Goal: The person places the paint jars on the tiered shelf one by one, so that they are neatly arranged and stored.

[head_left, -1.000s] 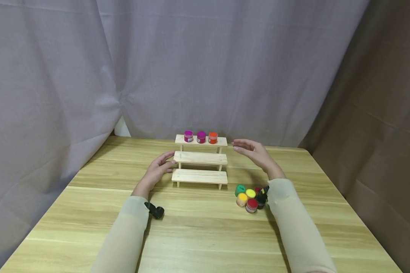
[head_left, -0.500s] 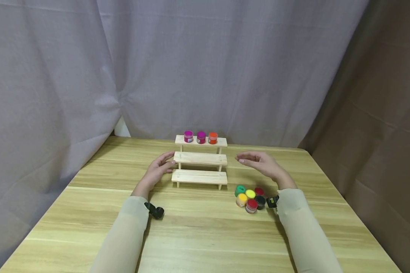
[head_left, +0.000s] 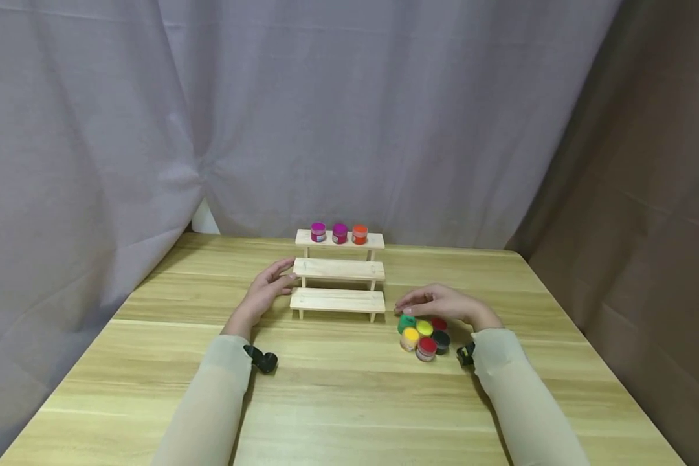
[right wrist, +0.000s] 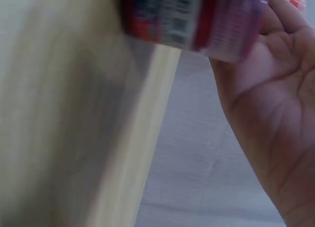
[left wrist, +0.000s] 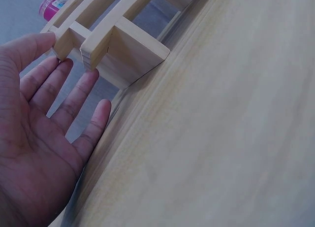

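A three-step wooden display rack (head_left: 338,299) stands on the table. My left hand (head_left: 262,294) is at its left side; in the left wrist view, the fingertips (left wrist: 91,77) touch the ends of the planks, with the fingers loosely extended. My right hand (head_left: 445,303) hovers just behind a cluster of small paint pots, fingertips close to the green pot (head_left: 406,324), holding nothing that I can see. Also in the cluster are a yellow pot (head_left: 424,328), an orange-yellow pot (head_left: 410,339), a black pot (head_left: 441,342) and two red pots (head_left: 426,349). A red pot (right wrist: 192,20) looms blurred in the right wrist view.
On the rack's top step sit two magenta pots (head_left: 340,233) and an orange-red pot (head_left: 359,234). The wooden table (head_left: 338,414) reaches back to a grey curtain (head_left: 349,116). A brown curtain (head_left: 646,213) hangs on the right.
My right hand has come down and toward me, from beside the rack's top step to the pot cluster. The left hand stays at the rack. The head view has shifted slightly.
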A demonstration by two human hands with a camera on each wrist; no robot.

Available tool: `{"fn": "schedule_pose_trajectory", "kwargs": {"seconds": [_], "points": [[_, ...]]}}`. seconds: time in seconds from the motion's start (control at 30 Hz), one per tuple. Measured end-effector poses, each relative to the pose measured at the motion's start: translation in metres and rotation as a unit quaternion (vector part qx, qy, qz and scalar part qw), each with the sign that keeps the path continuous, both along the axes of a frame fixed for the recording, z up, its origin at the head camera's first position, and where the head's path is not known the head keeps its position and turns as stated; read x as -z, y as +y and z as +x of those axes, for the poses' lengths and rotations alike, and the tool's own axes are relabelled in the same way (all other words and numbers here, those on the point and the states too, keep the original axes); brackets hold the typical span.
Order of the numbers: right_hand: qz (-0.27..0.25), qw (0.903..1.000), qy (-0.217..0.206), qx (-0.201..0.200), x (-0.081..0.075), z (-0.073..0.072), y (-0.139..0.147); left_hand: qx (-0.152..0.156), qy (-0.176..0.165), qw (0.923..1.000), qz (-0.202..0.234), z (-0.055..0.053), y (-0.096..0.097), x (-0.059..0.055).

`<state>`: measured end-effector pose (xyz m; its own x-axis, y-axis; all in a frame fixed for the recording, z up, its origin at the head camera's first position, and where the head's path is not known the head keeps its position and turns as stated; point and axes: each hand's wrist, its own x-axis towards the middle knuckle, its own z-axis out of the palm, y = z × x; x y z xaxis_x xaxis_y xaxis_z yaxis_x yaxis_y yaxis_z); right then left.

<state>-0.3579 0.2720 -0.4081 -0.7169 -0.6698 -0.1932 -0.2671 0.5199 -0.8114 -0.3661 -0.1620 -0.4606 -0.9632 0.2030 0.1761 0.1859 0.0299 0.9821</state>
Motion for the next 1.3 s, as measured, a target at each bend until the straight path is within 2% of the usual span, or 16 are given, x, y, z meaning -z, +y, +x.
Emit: {"fn": "schedule_pose_trajectory", "kwargs": {"seconds": [0.43,0.73,1.07,1.3], "points": [[-0.019,0.9965,-0.061,-0.054,0.008,-0.004,0.006,-0.005,-0.004,1.0000,-0.005,0.001,-0.001,-0.002],[-0.031,0.9959,-0.079,-0.032,0.012,-0.004,0.009,0.001,-0.003,1.0000,-0.003,0.001,-0.001,-0.002],[-0.032,0.9952,-0.080,-0.046,0.014,-0.004,0.007,0.007,-0.010,0.9999,-0.001,0.000,-0.002,0.000],[-0.030,0.9956,-0.079,-0.041,0.015,-0.005,0.009,0.006,-0.006,1.0000,0.006,0.000,0.000,-0.001]]}}
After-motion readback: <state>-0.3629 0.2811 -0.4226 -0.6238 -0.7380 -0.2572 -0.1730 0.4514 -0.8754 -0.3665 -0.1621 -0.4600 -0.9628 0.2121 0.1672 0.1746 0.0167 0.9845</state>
